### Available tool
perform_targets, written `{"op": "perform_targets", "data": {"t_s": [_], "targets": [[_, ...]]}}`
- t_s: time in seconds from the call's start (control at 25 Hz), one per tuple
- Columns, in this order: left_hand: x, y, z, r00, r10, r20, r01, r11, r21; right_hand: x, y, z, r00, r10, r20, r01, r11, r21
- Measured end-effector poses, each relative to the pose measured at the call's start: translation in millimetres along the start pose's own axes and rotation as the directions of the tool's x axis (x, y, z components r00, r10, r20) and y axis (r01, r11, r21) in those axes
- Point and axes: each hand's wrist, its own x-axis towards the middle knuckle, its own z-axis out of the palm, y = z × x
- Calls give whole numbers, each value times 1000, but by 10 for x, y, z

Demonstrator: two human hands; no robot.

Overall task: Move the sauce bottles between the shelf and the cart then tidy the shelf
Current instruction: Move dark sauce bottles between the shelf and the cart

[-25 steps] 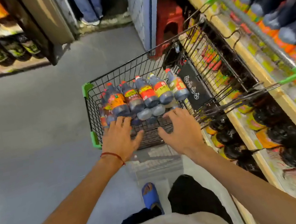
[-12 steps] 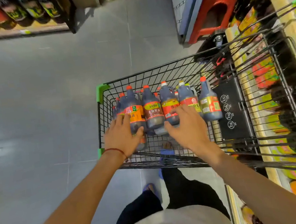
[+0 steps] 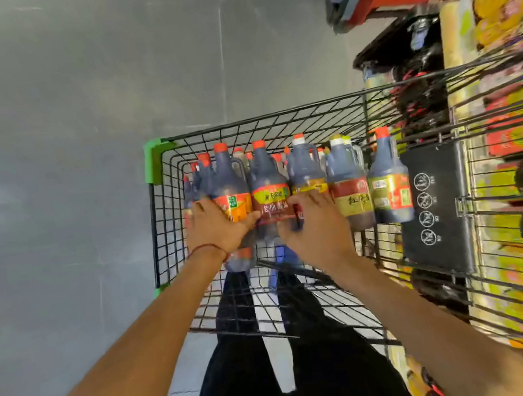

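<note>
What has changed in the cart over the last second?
Both hands reached further into the cart and onto the bottles. The left hand now wraps the orange-labelled bottle. The right hand lies on the white-capped bottle, beside the red-labelled bottle. The bottles stayed standing in the cart, and none has been lifted.

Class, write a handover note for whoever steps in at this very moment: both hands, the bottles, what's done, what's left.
Left hand: grips the orange-label bottle.
Right hand: lies on the white-capped bottle; grip unclear.
Sauce bottles: upright, clustered inside the cart, which stands beside the shelf.
Done: bottles are in the cart.
Left: probably move bottles to the shelf, then tidy it.
</note>
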Motion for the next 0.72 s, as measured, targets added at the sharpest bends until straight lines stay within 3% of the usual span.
{"op": "perform_targets", "data": {"t_s": [0.2,0.32,0.48,0.72], "targets": [[246,-9,81,996,-84,-2,83,989,-120,201,-12,292,989,101,106,-113,987,115],[276,-108,46,998,-62,16,64,979,-195,292,-66,478,976,168,136,-191,966,173],[153,-224,-124,1000,-13,-7,11,974,-226,342,-146,681,954,291,74,-300,933,197],[177,-352,-298,996,-74,-40,64,977,-202,504,-239,773,908,411,81,-418,899,128]]}}
